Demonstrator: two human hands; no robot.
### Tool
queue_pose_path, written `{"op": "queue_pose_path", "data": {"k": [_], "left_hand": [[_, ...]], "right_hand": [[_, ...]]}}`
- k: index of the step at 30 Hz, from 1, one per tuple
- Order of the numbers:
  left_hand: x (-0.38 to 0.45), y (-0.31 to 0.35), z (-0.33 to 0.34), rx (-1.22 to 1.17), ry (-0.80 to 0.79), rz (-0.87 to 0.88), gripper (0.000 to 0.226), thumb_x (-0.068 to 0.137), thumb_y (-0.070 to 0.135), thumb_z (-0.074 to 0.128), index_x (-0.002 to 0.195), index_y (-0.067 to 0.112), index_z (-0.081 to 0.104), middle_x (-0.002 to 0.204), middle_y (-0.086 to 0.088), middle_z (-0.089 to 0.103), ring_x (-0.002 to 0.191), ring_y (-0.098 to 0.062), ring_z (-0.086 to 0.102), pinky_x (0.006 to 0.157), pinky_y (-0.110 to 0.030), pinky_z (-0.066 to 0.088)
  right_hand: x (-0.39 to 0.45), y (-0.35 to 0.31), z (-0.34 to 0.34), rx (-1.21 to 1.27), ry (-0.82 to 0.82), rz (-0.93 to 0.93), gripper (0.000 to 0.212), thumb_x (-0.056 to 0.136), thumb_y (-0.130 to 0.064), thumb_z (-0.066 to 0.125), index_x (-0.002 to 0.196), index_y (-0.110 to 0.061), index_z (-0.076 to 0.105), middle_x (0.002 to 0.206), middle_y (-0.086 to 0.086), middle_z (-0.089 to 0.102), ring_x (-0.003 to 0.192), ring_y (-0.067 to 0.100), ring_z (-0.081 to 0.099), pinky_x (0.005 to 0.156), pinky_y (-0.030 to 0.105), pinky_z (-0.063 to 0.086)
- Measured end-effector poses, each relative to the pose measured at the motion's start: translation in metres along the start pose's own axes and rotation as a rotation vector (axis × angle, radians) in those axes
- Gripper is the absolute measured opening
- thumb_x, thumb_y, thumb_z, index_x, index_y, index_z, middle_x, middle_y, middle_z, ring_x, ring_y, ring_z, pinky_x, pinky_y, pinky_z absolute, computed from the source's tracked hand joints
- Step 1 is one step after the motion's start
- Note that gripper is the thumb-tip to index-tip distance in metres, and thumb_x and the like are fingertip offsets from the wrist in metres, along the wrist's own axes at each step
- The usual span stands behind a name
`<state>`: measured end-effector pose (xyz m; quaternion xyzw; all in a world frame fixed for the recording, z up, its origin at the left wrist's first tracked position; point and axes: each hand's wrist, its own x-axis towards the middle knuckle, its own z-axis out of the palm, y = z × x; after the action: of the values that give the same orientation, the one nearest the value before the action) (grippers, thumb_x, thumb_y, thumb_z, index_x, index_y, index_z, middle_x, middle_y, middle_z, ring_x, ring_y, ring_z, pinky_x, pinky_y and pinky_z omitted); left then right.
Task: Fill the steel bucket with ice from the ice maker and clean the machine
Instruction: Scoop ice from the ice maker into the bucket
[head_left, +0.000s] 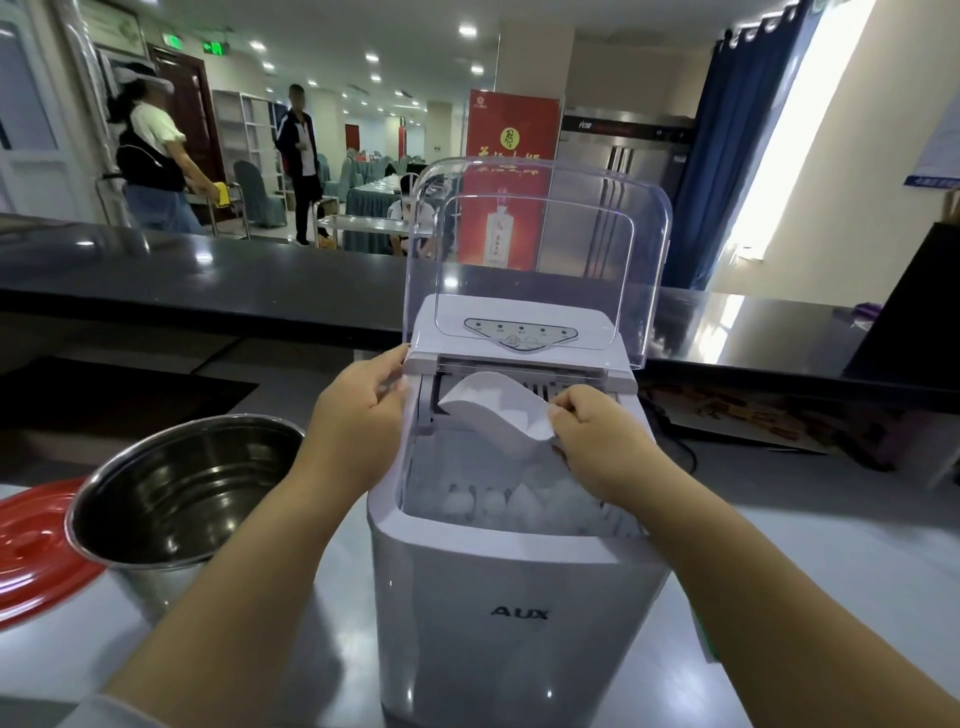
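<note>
Grey worktop (779, 561) in the foreground, dark counter (208, 280) across the middle of the frame, a dining hall with standing people beyond it in the upper left.

Ice maker (519, 597) stands at centre, white, its clear lid (540, 260) tipped up and back. Ice (519, 499) is seen heaped in the open bin.

Steel bucket (187, 488) sits at lower left of the frame, just beside the machine, mouth up, and appears bare of ice inside; filling is judged not yet begun. Red lid (36, 551) lies flat behind and left of it, partly covered by the bucket.

Right hand (597, 441) is curled round the near end of a white scoop (498, 410), held above the ice with its open mouth pointing up and left toward the back of the bin. Left hand (358, 410) is placed on the machine's left top corner, fingers bent against the edge; whether it grips or only steadies cannot be told.

Key relation: the bucket lies left of both hands, on the far side of the left arm from the scoop. The left hand is nearer to it, but the scoop is carried by the right, so a loaded scoop would probably have to be swung leftward across the machine's rim.

Scoop handle is hidden inside the right fist. Bucket's lower wall is cut off by the left forearm. Control panel (519, 332) labels are too small to read.
</note>
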<state>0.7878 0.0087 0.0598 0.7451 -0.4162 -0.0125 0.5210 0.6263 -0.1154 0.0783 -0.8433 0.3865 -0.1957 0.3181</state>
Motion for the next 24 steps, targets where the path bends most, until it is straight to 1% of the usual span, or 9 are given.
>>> {"op": "queue_pose_path", "data": {"k": [4,7,11,13,15,17,19,20,24], "left_hand": [[-0.006,0.0,0.0,-0.008,0.032,-0.003,0.039,0.099,0.015,0.04,0.135,0.025,0.05,0.126,0.0,0.057,0.106,-0.012,0.049,0.088,-0.026,0.039],[-0.012,-0.001,-0.001,-0.019,0.062,-0.024,0.037,0.099,0.013,0.041,0.132,0.022,0.053,0.122,-0.001,0.06,0.105,-0.016,0.053,0.086,-0.028,0.042],[-0.019,-0.008,-0.003,0.047,0.123,-0.016,0.032,0.098,0.017,0.044,0.128,0.019,0.055,0.12,0.001,0.06,0.098,-0.01,0.052,0.075,-0.017,0.041],[-0.025,-0.01,-0.006,0.057,0.155,-0.012,0.031,0.098,0.018,0.045,0.127,0.018,0.056,0.117,0.003,0.059,0.097,-0.009,0.052,0.071,-0.011,0.039],[-0.032,-0.01,-0.011,0.062,0.186,-0.015,0.029,0.098,0.019,0.046,0.125,0.017,0.057,0.112,0.007,0.057,0.097,-0.009,0.052,0.069,-0.009,0.037],[-0.036,-0.011,-0.018,0.066,0.214,-0.016,0.026,0.097,0.02,0.048,0.121,0.017,0.059,0.108,0.008,0.058,0.096,-0.01,0.055,0.068,-0.009,0.038],[-0.039,-0.014,-0.028,0.046,0.245,-0.017,0.021,0.095,0.019,0.052,0.113,0.021,0.062,0.101,0.008,0.063,0.087,-0.011,0.06,0.063,-0.012,0.044],[-0.039,-0.017,-0.035,0.032,0.257,-0.017,0.018,0.094,0.019,0.054,0.108,0.023,0.063,0.097,0.009,0.065,0.085,-0.01,0.062,0.065,-0.017,0.049],[-0.039,-0.032,-0.058,0.008,0.252,-0.032,0.014,0.092,0.02,0.058,0.104,0.026,0.063,0.092,0.01,0.066,0.089,-0.012,0.064,0.081,-0.035,0.053]], "right_hand": [[-0.003,0.0,0.0,0.019,-0.004,0.001,0.022,0.1,-0.024,0.035,0.087,-0.014,0.05,0.078,0.004,0.055,0.069,0.02,0.046,0.058,0.03,0.037],[-0.005,0.001,-0.001,0.072,-0.02,0.008,0.022,0.1,-0.019,0.034,0.087,-0.015,0.051,0.075,0.002,0.055,0.066,0.019,0.047,0.054,0.027,0.037],[-0.011,0.0,-0.002,0.125,-0.049,-0.017,0.021,0.1,-0.016,0.035,0.093,-0.016,0.055,0.076,-0.001,0.059,0.06,0.012,0.05,0.045,0.019,0.037],[-0.014,-0.004,-0.002,0.199,-0.058,-0.025,0.02,0.1,-0.015,0.038,0.093,-0.015,0.056,0.079,-0.001,0.06,0.054,0.003,0.052,0.04,0.013,0.036],[-0.017,-0.01,-0.001,0.301,-0.066,-0.035,0.02,0.1,-0.014,0.041,0.089,-0.016,0.058,0.08,0.002,0.061,0.044,-0.004,0.052,0.037,0.009,0.034],[-0.02,-0.016,0.0,0.349,-0.073,-0.051,0.023,0.099,-0.013,0.043,0.084,-0.019,0.059,0.081,0.005,0.063,0.044,-0.002,0.051,0.038,0.009,0.035],[-0.021,-0.023,0.002,0.342,-0.07,-0.078,0.025,0.099,-0.014,0.044,0.081,-0.021,0.061,0.079,0.006,0.065,0.052,0.007,0.049,0.04,0.012,0.035],[-0.021,-0.027,0.004,0.346,-0.069,-0.089,0.026,0.099,-0.015,0.045,0.081,-0.022,0.062,0.076,0.005,0.066,0.053,0.009,0.047,0.041,0.013,0.035],[-0.017,-0.049,0.016,0.359,-0.069,-0.129,0.023,0.099,-0.016,0.046,0.085,-0.022,0.064,0.072,0.003,0.067,0.055,0.011,0.046,0.041,0.012,0.035]]}}
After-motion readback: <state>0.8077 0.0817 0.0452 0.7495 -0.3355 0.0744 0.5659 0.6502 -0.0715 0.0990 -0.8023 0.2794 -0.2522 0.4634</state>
